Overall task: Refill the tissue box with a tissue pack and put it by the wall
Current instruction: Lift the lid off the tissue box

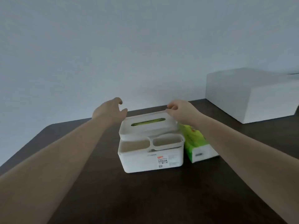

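A white tissue box (150, 159) with two front compartments stands on the dark table (145, 199). Its white lid (145, 128) with a slot sits on the rear part, and green shows through the slot. My right hand (179, 112) pinches the lid's far right corner. My left hand (110, 110) hovers just left of the lid's far left corner, fingers curled and apart, holding nothing. A green tissue pack (196, 143) lies on the table right beside the box, partly under my right forearm.
A pale wall (129, 46) rises behind the table's far edge. A large white box (252, 96) stands at the back right against the wall. The table's left corner is rounded.
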{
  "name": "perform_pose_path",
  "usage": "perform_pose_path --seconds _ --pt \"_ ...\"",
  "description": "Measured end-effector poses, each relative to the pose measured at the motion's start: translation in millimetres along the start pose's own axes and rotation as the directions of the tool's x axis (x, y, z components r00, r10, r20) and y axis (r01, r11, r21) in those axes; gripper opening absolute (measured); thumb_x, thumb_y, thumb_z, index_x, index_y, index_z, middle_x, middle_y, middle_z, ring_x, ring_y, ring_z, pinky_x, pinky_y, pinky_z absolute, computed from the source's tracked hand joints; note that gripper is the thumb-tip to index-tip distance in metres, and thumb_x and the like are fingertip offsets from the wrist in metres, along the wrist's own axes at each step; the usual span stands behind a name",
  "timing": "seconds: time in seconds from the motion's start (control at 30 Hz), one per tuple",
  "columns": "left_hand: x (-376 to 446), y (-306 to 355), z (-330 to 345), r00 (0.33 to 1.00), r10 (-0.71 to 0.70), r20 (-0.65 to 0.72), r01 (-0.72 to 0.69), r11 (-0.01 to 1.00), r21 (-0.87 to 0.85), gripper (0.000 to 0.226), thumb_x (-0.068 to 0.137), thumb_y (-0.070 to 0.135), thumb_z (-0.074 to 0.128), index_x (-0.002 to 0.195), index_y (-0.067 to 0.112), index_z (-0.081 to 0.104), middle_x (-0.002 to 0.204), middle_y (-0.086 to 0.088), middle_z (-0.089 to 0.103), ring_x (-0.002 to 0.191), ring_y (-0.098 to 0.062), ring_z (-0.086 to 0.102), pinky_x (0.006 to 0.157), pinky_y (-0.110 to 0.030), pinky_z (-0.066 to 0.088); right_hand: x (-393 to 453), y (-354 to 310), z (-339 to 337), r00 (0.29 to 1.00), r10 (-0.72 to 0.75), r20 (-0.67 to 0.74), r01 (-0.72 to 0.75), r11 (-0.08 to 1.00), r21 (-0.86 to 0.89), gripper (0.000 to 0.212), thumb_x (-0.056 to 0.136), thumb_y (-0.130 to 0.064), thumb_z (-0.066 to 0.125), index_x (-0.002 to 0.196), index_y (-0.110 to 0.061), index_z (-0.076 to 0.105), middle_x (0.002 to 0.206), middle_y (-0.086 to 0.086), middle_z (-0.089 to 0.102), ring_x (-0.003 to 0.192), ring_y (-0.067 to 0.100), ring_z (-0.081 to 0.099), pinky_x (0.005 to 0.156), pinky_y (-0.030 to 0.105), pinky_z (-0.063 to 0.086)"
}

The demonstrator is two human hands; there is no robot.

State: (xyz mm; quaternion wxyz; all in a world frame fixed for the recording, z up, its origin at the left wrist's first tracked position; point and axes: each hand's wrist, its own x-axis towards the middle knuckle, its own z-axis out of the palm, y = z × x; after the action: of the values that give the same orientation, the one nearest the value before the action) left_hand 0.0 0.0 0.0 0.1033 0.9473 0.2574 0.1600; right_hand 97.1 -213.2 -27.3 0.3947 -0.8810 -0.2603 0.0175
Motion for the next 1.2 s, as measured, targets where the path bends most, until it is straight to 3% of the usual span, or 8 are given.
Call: perform_pose_path --seconds 0.1,0.23,0.3,0.4,0.5,0.8,1.0,1.2 --pt "-30 -8 -2 0.991 -0.083 0.107 0.091 0.993 -0.071 0.031 0.082 0.034 0.057 0.108 0.017 0.053 0.092 -0.001 0.062 0.088 -0.025 0.059 0.075 -0.032 0.045 -30 1 -2 0.993 0.115 0.008 -0.115 0.993 -0.008 0.046 0.093 -0.029 0.053 0.134 -0.008 0.048 0.133 0.011 0.054 0.116 0.028 0.054 0.093 0.035 0.047" --pt "-58 -7 -4 0.952 -0.138 0.273 0.171 0.98 -0.102 0.029 0.081 0.033 0.057 0.065 0.011 0.048 0.05 -0.004 0.053 0.049 -0.023 0.049 0.051 -0.023 0.038 -58 -10 -5 0.957 0.253 0.143 -0.246 0.967 -0.067 0.042 0.092 -0.037 0.053 0.118 -0.005 0.056 0.102 0.012 0.066 0.084 0.027 0.067 0.071 0.039 0.06" --pt "-64 -8 -4 0.94 -0.15 0.305 0.199 0.97 -0.138 0.044 0.084 0.047 0.058 0.064 0.007 0.054 0.052 -0.008 0.06 0.048 -0.023 0.055 0.057 -0.027 0.049 -65 -15 -7 0.95 0.268 0.158 -0.255 0.962 -0.097 0.042 0.088 -0.042 0.059 0.108 -0.006 0.06 0.092 0.011 0.068 0.077 0.025 0.069 0.056 0.031 0.057" --pt "-73 -11 -4 0.92 -0.155 0.361 0.22 0.964 -0.149 0.048 0.079 0.052 0.063 0.073 0.004 0.06 0.063 -0.011 0.067 0.059 -0.025 0.065 0.076 -0.034 0.06 -71 -18 -9 0.937 0.291 0.192 -0.258 0.949 -0.181 0.04 0.078 -0.038 0.069 0.101 -0.006 0.065 0.085 0.009 0.068 0.072 0.023 0.067 0.068 0.034 0.061" --pt "-78 -12 -1 0.89 -0.164 0.425 0.245 0.959 -0.143 0.025 0.082 0.028 0.063 0.086 0.004 0.061 0.068 -0.011 0.065 0.056 -0.021 0.063 0.06 -0.027 0.058 -72 -17 -5 0.941 0.302 0.151 -0.257 0.931 -0.261 0.026 0.078 -0.022 0.066 0.097 -0.005 0.068 0.087 0.014 0.073 0.076 0.027 0.073 0.078 0.038 0.062" --pt "-75 -7 -9 0.946 -0.145 0.29 0.166 0.985 -0.047 0.02 0.074 0.01 0.048 0.054 0.009 0.047 0.05 -0.006 0.046 0.044 -0.022 0.039 0.054 -0.026 0.033 -67 -28 -6 0.99 0.141 0.013 -0.12 0.881 -0.458 0.024 0.082 -0.005 0.051 0.059 -0.009 0.045 0.058 0.003 0.046 0.05 0.018 0.041 0.045 0.026 0.031" --pt "-64 -21 -20 0.981 -0.128 0.149 0.155 0.969 -0.19 0.015 0.077 0.013 0.051 0.063 0.008 0.05 0.062 -0.009 0.054 0.056 -0.026 0.047 0.058 -0.028 0.039 -59 -36 -8 0.996 0.069 -0.055 -0.081 0.965 -0.25 0.021 0.08 -0.005 0.055 0.094 0.0 0.069 0.083 0.012 0.067 0.072 0.027 0.058 0.052 0.027 0.041" --pt "-67 -53 -28 0.98 -0.197 -0.007 0.191 0.957 -0.218 0.019 0.083 0.021 0.049 0.072 0.007 0.057 0.071 -0.011 0.061 0.064 -0.029 0.053 0.06 -0.028 0.041 -54 -60 13 0.991 -0.071 -0.117 0.051 0.985 -0.164 0.022 0.083 -0.009 0.057 0.091 0.005 0.072 0.095 0.02 0.073 0.089 0.034 0.066 0.073 0.035 0.05"
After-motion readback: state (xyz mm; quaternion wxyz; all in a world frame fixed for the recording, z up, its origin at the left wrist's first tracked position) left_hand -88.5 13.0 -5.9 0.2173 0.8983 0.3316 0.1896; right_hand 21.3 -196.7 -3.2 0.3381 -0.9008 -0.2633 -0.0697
